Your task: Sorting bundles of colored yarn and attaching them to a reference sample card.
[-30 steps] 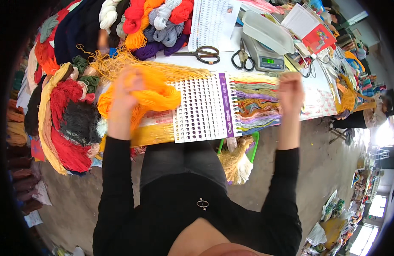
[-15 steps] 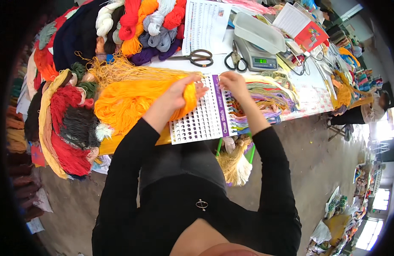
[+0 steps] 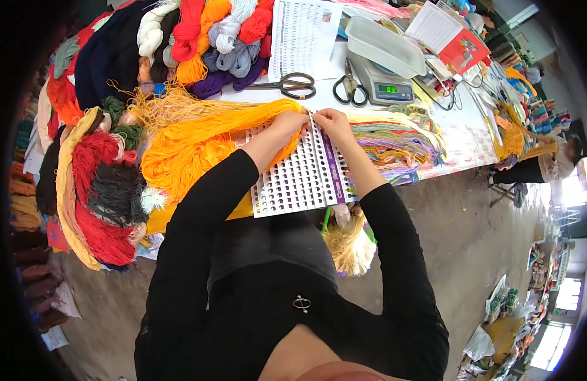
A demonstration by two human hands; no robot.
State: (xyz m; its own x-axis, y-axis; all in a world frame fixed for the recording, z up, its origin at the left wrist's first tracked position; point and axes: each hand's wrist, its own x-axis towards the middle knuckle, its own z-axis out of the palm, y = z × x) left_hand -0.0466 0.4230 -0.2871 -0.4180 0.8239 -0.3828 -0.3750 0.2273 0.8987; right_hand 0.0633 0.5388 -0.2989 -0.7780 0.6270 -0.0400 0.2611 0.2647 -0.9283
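A white punched thread card (image 3: pixel 287 185) with rows of holes and a purple strip lies in front of me, its near end over the table edge. A bright orange skein of thread (image 3: pixel 185 147) spreads to its left, its upper end running to my left hand (image 3: pixel 290 124). That hand is closed at the card's far end, fingertips at the orange strands. Close beside it, my right hand (image 3: pixel 332 122) pinches at the card's top by the purple strip; what lies between its fingers is too small to make out. Many-coloured threads (image 3: pixel 395 143) hang from the card's right side.
Dark-handled scissors (image 3: pixel 292 86) and a second pair of scissors (image 3: pixel 350 89) lie beyond the card. A digital scale (image 3: pixel 387 86) bears a clear plastic tub (image 3: pixel 384 46). Coloured skeins (image 3: pixel 103 165) heap at the left. A printed sheet (image 3: pixel 304 38) lies at the back.
My left hand has moved right and forward to the card's far end, bringing the orange skein's upper end along. My right hand has come slightly left, nearer to it.
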